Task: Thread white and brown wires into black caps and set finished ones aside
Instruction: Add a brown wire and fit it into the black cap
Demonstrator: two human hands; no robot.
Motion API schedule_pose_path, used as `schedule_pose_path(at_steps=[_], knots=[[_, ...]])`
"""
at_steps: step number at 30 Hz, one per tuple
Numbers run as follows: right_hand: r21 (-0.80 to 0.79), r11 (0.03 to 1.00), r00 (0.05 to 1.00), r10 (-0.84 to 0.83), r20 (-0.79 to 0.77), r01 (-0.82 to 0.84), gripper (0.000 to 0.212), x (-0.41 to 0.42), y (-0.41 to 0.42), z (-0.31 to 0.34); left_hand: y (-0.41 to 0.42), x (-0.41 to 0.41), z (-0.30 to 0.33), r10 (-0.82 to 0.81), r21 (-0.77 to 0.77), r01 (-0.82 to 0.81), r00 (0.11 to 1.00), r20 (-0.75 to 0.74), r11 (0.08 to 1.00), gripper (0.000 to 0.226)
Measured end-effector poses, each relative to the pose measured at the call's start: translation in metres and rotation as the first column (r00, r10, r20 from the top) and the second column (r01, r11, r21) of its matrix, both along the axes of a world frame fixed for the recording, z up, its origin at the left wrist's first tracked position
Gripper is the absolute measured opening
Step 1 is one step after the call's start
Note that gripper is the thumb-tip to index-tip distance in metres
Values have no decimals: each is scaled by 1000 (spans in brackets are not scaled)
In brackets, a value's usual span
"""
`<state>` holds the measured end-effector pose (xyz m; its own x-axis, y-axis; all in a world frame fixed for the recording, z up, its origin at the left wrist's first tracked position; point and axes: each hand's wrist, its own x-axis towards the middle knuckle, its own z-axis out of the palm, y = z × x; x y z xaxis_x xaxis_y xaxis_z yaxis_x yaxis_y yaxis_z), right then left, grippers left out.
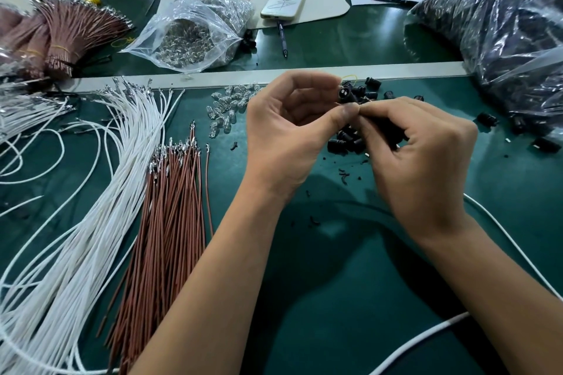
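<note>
In the middle of the frame the left hand [289, 131] pinches one black cap [345, 94] between thumb and forefinger, with the open end of the cap facing the camera. The right hand [420, 158] has its fingers curled tight just beside the cap; it seems to pinch a wire end there, but the tip is hidden, so I cannot tell which colour. A white wire [511, 240] runs down along the right side of the frame and probably belongs to this grip. So the step in hand looks like threading a wire into the cap. The next move asks for exact aiming of the metal terminal into the small hole, then a firm push. The supplies lie at lower left: white wires [91, 222] and brown wires [170, 216]. Loose caps [347, 140] lie under the hands.
</note>
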<state>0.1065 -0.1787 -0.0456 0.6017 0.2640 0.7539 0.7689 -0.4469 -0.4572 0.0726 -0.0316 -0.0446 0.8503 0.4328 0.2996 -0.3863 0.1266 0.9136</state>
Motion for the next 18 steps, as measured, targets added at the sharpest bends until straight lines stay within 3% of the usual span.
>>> schedule_pose_path(at_steps=[12, 15, 18], knots=[[-39, 990, 989, 136, -51, -138, 11, 7, 1, -4, 3, -3, 3, -31, 1, 31, 1000, -1, 1000, 28], [36, 976, 959, 218, -182, -215, 10, 11, 0, -7, 5, -2, 3, -33, 46, 34, 999, -10, 998, 24], [243, 917, 837, 391, -383, -317, 7, 14, -2, -7, 7, -3, 2, -75, 43, 77, 996, -38, 996, 20]])
